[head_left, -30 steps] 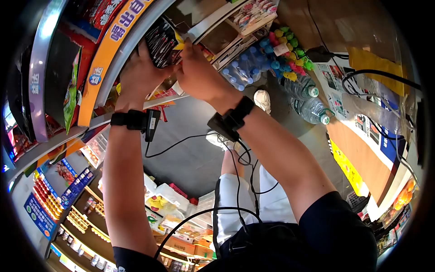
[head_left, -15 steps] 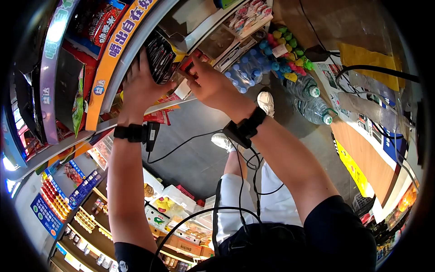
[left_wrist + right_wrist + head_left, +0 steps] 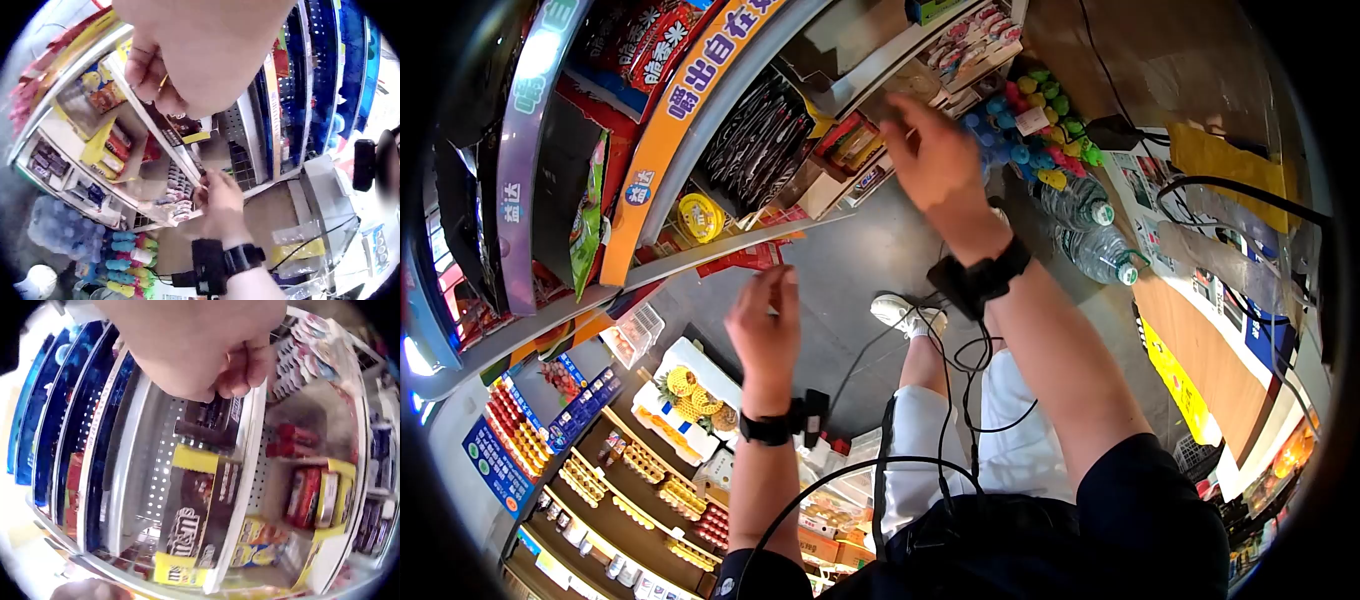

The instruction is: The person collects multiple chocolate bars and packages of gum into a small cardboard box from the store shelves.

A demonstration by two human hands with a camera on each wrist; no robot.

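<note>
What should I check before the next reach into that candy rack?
1. Left hand free: ok. It hangs below the rack, fingers loosely curled, holding nothing.
2. Right hand free: cannot tell. Its fingers curl at the shelf edge in the right wrist view, but no item shows plainly in its grip.
3. Black packets seated on the rack: ok. They stand in a row, no hand on them.
4. Chocolate bar display box in place: ok. It sits upright on its shelf, open at the top.
5. Wrist cables free of the shelves: ok. They hang by the body.
</note>
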